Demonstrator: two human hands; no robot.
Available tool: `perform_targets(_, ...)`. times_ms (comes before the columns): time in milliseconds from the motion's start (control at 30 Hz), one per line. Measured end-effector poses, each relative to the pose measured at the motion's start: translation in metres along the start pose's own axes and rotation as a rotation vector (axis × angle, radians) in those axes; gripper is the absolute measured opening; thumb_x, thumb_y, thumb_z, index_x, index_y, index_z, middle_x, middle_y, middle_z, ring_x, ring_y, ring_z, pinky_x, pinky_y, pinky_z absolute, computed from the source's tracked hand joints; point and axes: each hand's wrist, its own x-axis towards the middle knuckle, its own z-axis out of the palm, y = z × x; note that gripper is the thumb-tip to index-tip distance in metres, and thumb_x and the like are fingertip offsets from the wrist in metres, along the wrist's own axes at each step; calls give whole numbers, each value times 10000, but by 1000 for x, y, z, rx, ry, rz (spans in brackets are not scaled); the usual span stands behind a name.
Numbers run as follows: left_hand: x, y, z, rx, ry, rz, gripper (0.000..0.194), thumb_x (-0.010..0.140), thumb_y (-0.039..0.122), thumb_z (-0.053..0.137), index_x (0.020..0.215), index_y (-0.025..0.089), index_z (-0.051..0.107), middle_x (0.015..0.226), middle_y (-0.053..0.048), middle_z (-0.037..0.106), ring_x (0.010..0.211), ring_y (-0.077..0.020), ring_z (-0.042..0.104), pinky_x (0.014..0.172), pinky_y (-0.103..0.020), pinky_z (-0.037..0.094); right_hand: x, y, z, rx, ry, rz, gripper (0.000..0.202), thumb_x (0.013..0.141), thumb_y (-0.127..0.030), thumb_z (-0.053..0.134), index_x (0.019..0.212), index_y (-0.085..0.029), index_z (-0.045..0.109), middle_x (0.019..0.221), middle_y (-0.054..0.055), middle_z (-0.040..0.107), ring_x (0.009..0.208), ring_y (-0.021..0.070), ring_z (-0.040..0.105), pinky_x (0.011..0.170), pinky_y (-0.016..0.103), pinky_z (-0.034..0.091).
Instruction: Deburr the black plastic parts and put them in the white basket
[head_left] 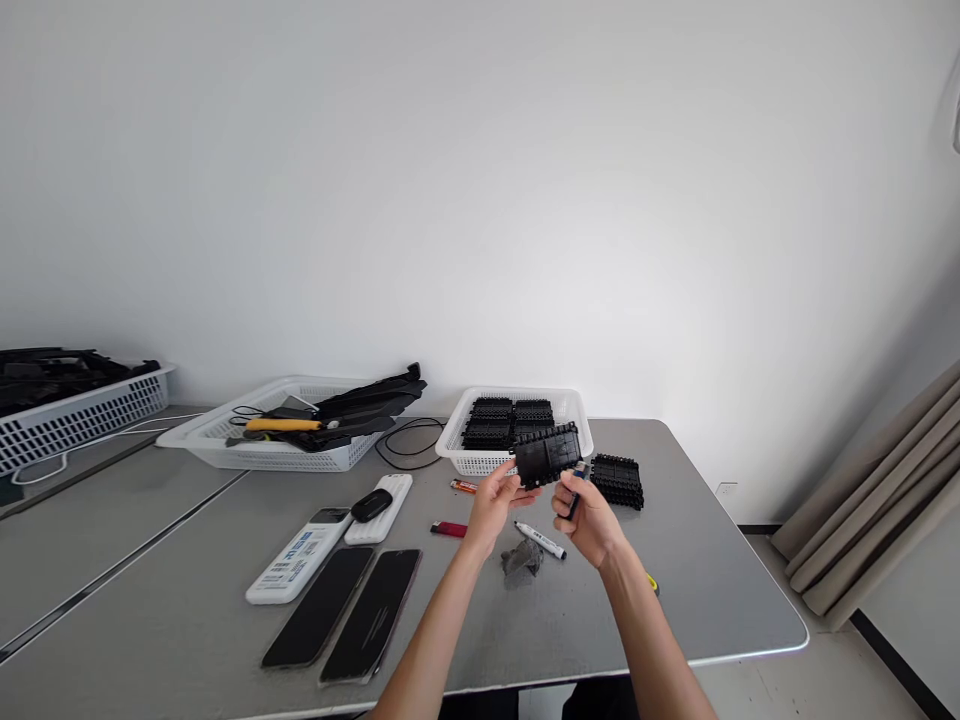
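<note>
My left hand [498, 497] grips a black ribbed plastic part [548, 456] by its lower left, holding it tilted above the table. Closed around a small dark blue object [575, 498], possibly a lighter, my right hand [587, 515] is at the part's lower right corner. Behind the part, a white basket [459, 462] holds several similar black parts [491, 422]. A stack of such parts [617, 482] lies right of my hands. Below them are a white marker [541, 540] and a crumpled grey piece [522, 561].
Left on the grey table [187, 600] lie two dark phones [373, 615], white power banks [300, 556] and a black case [371, 505]. A red lighter [449, 529] is near my left wrist. Farther left, baskets [285, 460] hold black parts and a yellow-handled tool [283, 425].
</note>
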Motion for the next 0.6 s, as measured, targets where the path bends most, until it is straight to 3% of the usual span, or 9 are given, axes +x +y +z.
perform_targets(100,-9,-3,3,-102,115,-10,762,706,522,768,1320,133,540,980,-119,728,817,-268,729,752,-377,574,-3,7,-14,-124,222,-223,548,622,-420,877,789,-220,395,638,-87,302,528,61,251,427,165,172)
perform_targets(200,-19,-7,12,-154,139,-15,766,688,505,785,1312,141,531,989,-108,722,832,-255,722,712,-342,576,-3,14,-21,-256,336,-262,542,661,-521,837,915,-220,464,627,-93,307,521,64,222,423,169,183)
perform_targets(400,-31,-11,29,-116,67,-32,751,687,457,793,1320,168,511,911,-77,728,782,-193,664,697,-312,563,3,16,-17,-340,335,-303,617,649,-618,802,702,-226,329,558,-107,226,504,55,165,420,194,160)
perform_targets(600,-23,7,24,-47,87,3,733,710,496,749,1318,169,503,836,-68,720,773,-199,660,653,-297,546,10,-6,-18,-413,304,-304,632,621,-639,797,689,-230,320,548,-111,210,486,51,149,418,203,120)
